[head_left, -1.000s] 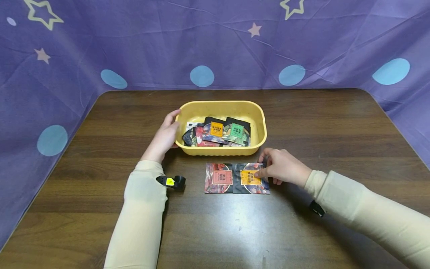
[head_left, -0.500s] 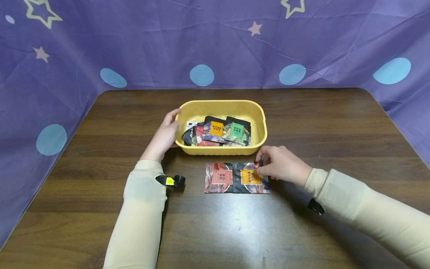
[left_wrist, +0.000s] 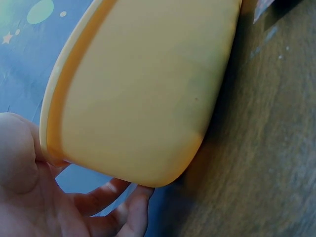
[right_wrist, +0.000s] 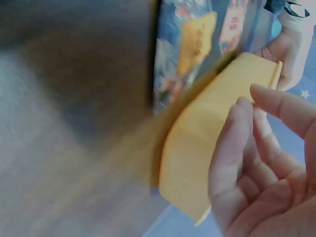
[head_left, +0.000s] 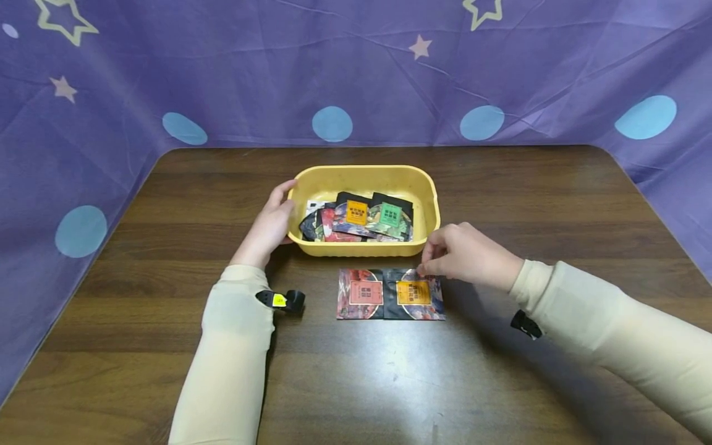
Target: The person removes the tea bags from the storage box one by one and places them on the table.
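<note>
My left hand (head_left: pixel 267 225) grips the left end of a yellow plastic basin (head_left: pixel 364 249); in the left wrist view its fingers (left_wrist: pixel 101 197) lie against the outer wall, below the rim. Several printed sachets are heaped inside, among them one with an orange label (head_left: pixel 356 213) and one with a green label (head_left: pixel 391 214). In front of the basin, a red-labelled sachet (head_left: pixel 365 293) and an orange-labelled sachet (head_left: pixel 413 293) lie flat side by side. My right hand (head_left: pixel 464 254) hovers by the basin's front right corner, above the orange-labelled sachet, fingers loosely bent with nothing between them.
All of this stands on a dark wooden table (head_left: pixel 183 247). A purple curtain (head_left: pixel 389 80) with stars and blue dots hangs behind the table and at its sides.
My right hand has lifted off the orange-labelled sachet and moved slightly back toward the basin. The left hand, the basin and both flat sachets keep their places.
</note>
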### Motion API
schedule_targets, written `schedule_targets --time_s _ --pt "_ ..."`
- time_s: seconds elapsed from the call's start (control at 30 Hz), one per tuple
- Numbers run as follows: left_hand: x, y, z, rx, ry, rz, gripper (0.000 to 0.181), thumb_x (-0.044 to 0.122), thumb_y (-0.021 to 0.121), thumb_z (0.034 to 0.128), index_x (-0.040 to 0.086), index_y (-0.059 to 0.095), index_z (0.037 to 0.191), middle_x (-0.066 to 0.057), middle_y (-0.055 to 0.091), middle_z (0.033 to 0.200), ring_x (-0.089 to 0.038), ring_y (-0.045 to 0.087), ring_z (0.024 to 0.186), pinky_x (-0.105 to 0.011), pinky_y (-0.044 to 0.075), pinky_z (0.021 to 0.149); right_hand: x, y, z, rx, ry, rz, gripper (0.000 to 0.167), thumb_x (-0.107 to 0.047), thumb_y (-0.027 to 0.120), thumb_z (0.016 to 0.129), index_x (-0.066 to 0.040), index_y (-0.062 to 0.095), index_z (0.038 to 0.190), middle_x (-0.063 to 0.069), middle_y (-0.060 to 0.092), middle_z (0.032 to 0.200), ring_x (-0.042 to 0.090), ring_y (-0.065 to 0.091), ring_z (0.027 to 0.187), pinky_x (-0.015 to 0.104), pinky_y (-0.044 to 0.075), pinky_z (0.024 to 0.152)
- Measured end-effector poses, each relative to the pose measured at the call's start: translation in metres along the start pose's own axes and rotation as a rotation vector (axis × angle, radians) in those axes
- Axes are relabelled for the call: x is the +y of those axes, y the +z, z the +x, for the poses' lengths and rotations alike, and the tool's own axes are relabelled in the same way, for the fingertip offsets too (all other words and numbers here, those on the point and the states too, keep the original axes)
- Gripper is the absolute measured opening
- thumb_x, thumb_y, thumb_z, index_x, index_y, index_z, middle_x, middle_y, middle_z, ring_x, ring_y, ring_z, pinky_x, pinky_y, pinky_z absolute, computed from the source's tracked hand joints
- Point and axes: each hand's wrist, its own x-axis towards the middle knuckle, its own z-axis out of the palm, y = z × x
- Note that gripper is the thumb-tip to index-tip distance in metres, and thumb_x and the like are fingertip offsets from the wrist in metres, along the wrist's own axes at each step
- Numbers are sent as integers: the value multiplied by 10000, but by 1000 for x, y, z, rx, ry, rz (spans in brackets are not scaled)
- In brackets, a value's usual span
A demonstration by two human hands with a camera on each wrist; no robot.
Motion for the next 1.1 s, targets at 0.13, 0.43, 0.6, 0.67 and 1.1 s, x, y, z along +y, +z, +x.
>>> schedule_targets --time_s 0.13,0.43,0.6,0.67,1.1 --pt "0 0 0 3 6 -2 544 208 236 1052 279 176 1587 -227 340 1514 -343 520 1121 -291 515 680 -7 -8 2 37 -32 -4 110 -129 750 842 -124 715 739 -29 675 694 94 535 585 248 445 538" --pt "-1 1 0 8 6 -6 543 209 235 1053 280 174 1588 -226 341 1517 -344 524 1115 -289 515 676 -20 -14 19 172 -101 -8 88 -158 762 839 -145 743 754 -18 712 712 115 530 644 274 427 617" --pt "-1 0 0 6 9 -8 543 205 234 1053 272 173 1588 -223 340 1520 -342 530 1107 -286 520 672 -20 -16 31 191 -109 16 78 -159 744 863 -125 739 793 0 712 737 131 543 669 280 429 623" --pt "-1 0 1 6 10 -10 543 205 236 1053 274 174 1588 -222 340 1521 -344 529 1108 -287 520 672 -18 -16 37 202 -113 9 60 -153 741 867 -115 739 820 2 705 748 141 565 696 288 446 647" --pt "-1 0 1 10 5 -1 542 203 236 1052 285 182 1585 -206 326 1536 -344 523 1124 -285 520 667 -5 -13 69 150 -58 -85 330 -175 753 865 -1 693 1139 129 729 1001 249 672 937 409 536 857"
